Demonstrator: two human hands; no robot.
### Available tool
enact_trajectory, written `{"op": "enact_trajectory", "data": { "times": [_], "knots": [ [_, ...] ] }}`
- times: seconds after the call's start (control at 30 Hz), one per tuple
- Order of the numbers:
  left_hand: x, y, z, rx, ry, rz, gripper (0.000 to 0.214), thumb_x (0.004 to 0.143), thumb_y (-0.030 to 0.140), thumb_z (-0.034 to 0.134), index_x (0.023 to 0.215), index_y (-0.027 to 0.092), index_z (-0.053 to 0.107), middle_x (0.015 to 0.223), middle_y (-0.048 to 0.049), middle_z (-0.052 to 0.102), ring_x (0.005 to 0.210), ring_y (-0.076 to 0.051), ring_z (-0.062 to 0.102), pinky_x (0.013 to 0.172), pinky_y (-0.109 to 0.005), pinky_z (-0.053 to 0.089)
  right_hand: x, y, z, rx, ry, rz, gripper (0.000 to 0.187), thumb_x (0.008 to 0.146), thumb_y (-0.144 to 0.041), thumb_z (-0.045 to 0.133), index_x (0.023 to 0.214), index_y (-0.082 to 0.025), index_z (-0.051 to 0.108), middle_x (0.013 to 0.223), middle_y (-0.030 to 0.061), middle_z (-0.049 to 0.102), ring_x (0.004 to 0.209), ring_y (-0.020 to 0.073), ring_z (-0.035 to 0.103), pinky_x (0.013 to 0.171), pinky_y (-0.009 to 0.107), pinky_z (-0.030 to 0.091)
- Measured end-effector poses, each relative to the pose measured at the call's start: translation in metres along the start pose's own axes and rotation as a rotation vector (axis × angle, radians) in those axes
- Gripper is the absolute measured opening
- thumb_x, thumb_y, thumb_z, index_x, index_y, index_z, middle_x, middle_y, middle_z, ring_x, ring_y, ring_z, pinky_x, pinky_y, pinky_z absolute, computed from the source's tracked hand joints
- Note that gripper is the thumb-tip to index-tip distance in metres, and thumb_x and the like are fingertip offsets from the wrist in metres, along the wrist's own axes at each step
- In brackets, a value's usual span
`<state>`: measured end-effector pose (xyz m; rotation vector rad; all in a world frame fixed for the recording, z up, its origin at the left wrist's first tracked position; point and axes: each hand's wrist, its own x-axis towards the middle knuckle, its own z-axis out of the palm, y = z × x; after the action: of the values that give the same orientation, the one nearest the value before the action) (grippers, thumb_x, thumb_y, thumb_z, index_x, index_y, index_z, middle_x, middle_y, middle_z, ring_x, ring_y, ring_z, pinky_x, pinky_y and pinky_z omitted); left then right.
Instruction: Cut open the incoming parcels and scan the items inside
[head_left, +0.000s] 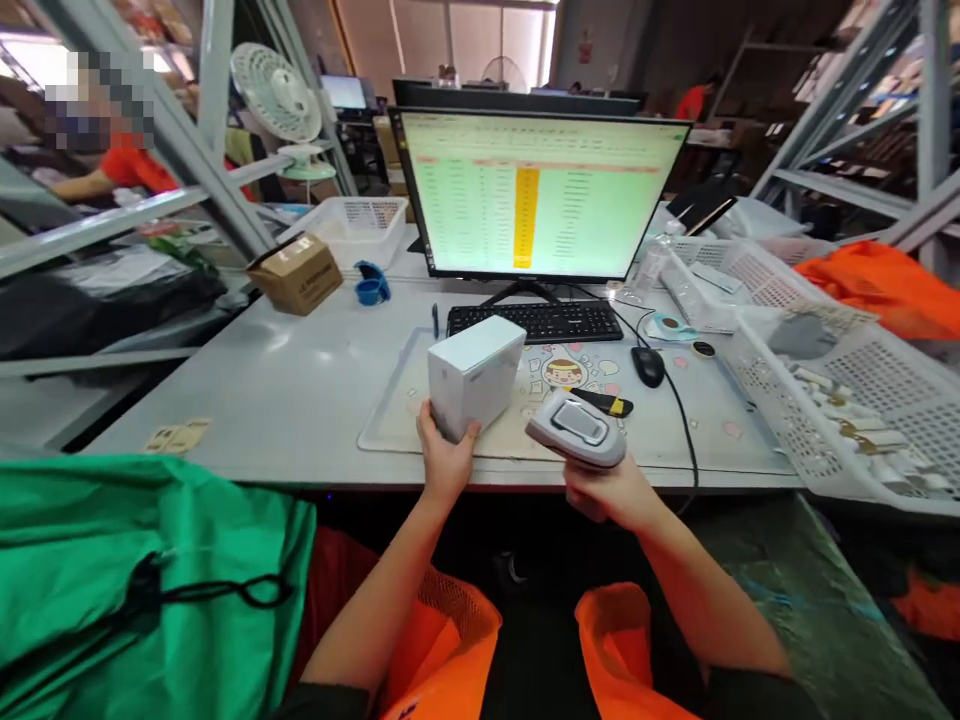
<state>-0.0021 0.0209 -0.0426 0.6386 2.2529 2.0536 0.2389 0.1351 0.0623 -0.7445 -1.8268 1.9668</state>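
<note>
A white rectangular cardboard box is gripped at its near lower corner by the left hand, fingers closed on it. It is held tilted just above the clear plastic desk mat, seemingly so one side is presented rightward. A grey handheld barcode scanner is clasped in the closed right hand just beside the box, head angled toward it, likely for a clear reading line.
</note>
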Motion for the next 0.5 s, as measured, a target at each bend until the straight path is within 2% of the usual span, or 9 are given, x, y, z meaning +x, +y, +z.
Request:
{"op": "enact_trajectory", "data": {
  "times": [0.07, 0.17, 0.27, 0.33, 0.4, 0.43, 0.5],
  "knots": [
    [0.006, -0.011, -0.02, 0.042, 0.038, -0.016, 0.105, 0.072, 0.049, 0.089, 0.158, 0.014, 0.04, 0.162, -0.0259, 0.043, 0.156, -0.042, 0.041, 0.133, -0.057, 0.03, 0.002, 0.005, -0.037, -0.058, 0.196, 0.023, 0.041, 0.068, -0.051, 0.089, 0.086, -0.019, 0.07, 0.059, 0.0011, 0.065, 0.05, 0.0162, 0.058, 0.048, 0.029, 0.048],
    [0.017, -0.032, -0.06, 0.094, 0.091, -0.031, 0.111, 0.068, 0.056, 0.088, 0.158, 0.013, 0.039, 0.158, -0.0276, 0.047, 0.147, -0.043, 0.051, 0.127, -0.062, 0.038, 0.006, 0.023, -0.117, -0.153, 0.583, 0.095, 0.051, 0.059, -0.054, 0.093, 0.09, -0.02, 0.07, 0.072, 0.0057, 0.074, 0.059, 0.0209, 0.066, 0.056, 0.034, 0.056],
    [0.026, -0.052, -0.086, 0.108, 0.161, -0.037, 0.12, 0.062, 0.059, 0.091, 0.16, 0.015, 0.037, 0.155, -0.0266, 0.05, 0.137, -0.042, 0.06, 0.117, -0.063, 0.049, 0.014, 0.044, -0.197, -0.285, 0.762, 0.205, 0.046, 0.064, -0.054, 0.088, 0.092, -0.02, 0.074, 0.086, 0.012, 0.078, 0.072, 0.0274, 0.072, 0.066, 0.04, 0.061],
    [0.029, -0.061, -0.089, 0.102, 0.195, -0.025, 0.125, 0.059, 0.06, 0.092, 0.161, 0.015, 0.035, 0.155, -0.0267, 0.049, 0.135, -0.04, 0.061, 0.113, -0.062, 0.053, 0.018, 0.052, -0.233, -0.492, 0.863, 0.291, 0.036, 0.072, -0.052, 0.082, 0.089, -0.021, 0.076, 0.095, 0.0163, 0.079, 0.088, 0.0348, 0.076, 0.08, 0.048, 0.062],
    [0.03, -0.067, -0.086, 0.103, 0.215, -0.02, 0.127, 0.057, 0.061, 0.093, 0.16, 0.013, 0.036, 0.154, -0.0272, 0.049, 0.136, -0.04, 0.06, 0.112, -0.061, 0.054, 0.021, 0.052, -0.247, -0.81, 0.971, 0.335, 0.032, 0.078, -0.051, 0.078, 0.089, -0.021, 0.079, 0.102, 0.0206, 0.078, 0.106, 0.042, 0.074, 0.093, 0.057, 0.059],
    [0.03, -0.069, -0.085, 0.112, 0.222, -0.021, 0.127, 0.056, 0.061, 0.093, 0.159, 0.012, 0.038, 0.152, -0.0269, 0.049, 0.136, -0.041, 0.059, 0.111, -0.061, 0.055, 0.024, 0.049, -0.244, -0.988, 1.026, 0.31, 0.032, 0.082, -0.05, 0.076, 0.093, -0.021, 0.081, 0.107, 0.0231, 0.077, 0.114, 0.0445, 0.071, 0.1, 0.06, 0.056],
    [0.029, -0.071, -0.082, 0.146, 0.228, -0.017, 0.125, 0.056, 0.06, 0.094, 0.158, 0.012, 0.04, 0.15, -0.0253, 0.05, 0.137, -0.04, 0.058, 0.109, -0.059, 0.056, 0.04, 0.037, -0.222, -1.271, 1.081, 0.151, 0.036, 0.089, -0.047, 0.07, 0.105, -0.018, 0.083, 0.119, 0.0263, 0.075, 0.124, 0.0454, 0.066, 0.108, 0.061, 0.051]
  ]
}}
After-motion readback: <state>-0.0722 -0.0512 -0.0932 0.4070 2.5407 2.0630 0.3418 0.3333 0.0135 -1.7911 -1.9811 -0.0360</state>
